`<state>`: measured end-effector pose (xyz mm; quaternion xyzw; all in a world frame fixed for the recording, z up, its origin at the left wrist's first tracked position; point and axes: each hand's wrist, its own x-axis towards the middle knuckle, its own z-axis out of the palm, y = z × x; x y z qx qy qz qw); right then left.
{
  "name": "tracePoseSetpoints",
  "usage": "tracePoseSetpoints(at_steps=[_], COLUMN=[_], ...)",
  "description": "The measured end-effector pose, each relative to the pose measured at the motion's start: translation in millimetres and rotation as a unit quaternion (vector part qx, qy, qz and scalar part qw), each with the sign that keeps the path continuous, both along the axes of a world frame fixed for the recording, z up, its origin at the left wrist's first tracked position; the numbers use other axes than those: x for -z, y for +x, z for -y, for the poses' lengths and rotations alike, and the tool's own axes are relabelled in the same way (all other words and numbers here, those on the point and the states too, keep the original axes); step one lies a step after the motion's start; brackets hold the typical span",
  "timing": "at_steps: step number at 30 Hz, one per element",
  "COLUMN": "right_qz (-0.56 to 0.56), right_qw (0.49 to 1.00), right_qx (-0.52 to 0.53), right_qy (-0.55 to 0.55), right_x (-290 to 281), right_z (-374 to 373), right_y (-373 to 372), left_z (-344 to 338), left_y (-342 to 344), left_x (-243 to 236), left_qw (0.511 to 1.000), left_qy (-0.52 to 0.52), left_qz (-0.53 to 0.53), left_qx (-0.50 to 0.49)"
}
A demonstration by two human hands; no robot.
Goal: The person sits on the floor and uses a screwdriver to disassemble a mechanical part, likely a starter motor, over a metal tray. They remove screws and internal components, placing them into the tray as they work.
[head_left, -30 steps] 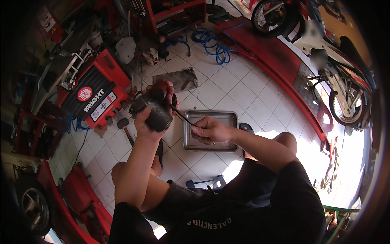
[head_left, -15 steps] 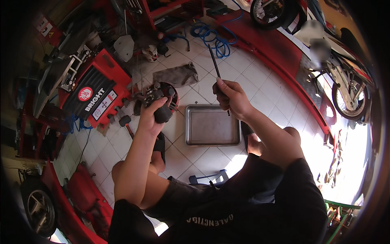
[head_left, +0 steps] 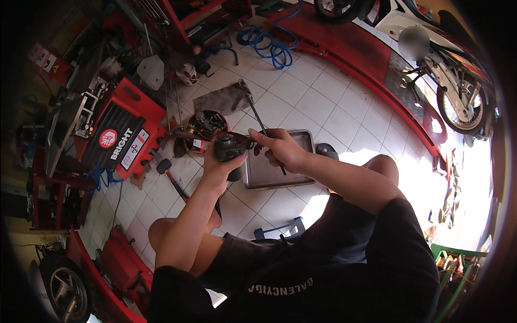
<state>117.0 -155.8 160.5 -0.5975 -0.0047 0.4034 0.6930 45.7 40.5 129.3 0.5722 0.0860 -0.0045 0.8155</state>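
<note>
Head view: dark part (head_left: 230, 149) in the left hand (head_left: 219, 171), thin rod (head_left: 257, 112) in the right hand (head_left: 284, 151)

The left hand is clamped around the dark part, thumb laid along its near side, and holds it raised beside the left edge of a metal tray (head_left: 280, 185); the right hand is closed on the thin rod, its lower end poking out below the fist over the tray, its upper end slanting away to the left toward the corner of a grey cloth (head_left: 218, 100); the two hands are close together, and whether the right fingers touch the part cannot be told.

A round red-rimmed container (head_left: 199, 145) sits just beyond the left hand, crowding that side; a mallet (head_left: 171, 176) lies to the left of the left wrist, near a red machine (head_left: 134, 102); pale floor tiles (head_left: 323, 107) span the wide gap from the tray's far rim to the long edge of a red platform (head_left: 344, 40); loops of blue hose (head_left: 279, 56) lie near that edge, beyond the cloth.
</note>
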Motion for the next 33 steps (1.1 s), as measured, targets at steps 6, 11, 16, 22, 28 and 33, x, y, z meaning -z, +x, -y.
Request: tracePoseSetpoints(at_steps=[6,11,16,22,28,33], right_qz=[0.001,-0.003,0.037,0.110,0.158,0.203], right_qw=[1.000,0.999,0.994,0.976,0.920,0.870], right_qx=[0.009,0.031,0.097,0.120,0.071,0.053], right_qy=[0.001,-0.004,-0.033,-0.147,-0.352,-0.446], right_x=[9.7,17.7,29.7,77.3,183.3,275.9], right_z=[-7.1,-12.3,-17.9,-12.2,-12.2,-37.2], right_y=[-0.3,0.6,10.7,42.5,36.2,51.9], left_z=[2.6,9.4,17.9,-5.0,-50.7,-70.9], left_y=[1.4,-7.8,-24.2,-43.0,-32.0,-37.7], left_x=[-3.5,-6.6,5.3,-5.6,-29.7,-46.4], left_qw=[0.991,0.996,0.990,0.931,0.931,0.924], left_qy=[0.101,0.071,-0.060,-0.228,-0.260,-0.261], left_qz=[0.080,0.049,-0.095,-0.244,-0.160,-0.105], left_qx=[0.037,0.008,-0.080,-0.149,-0.199,-0.259])
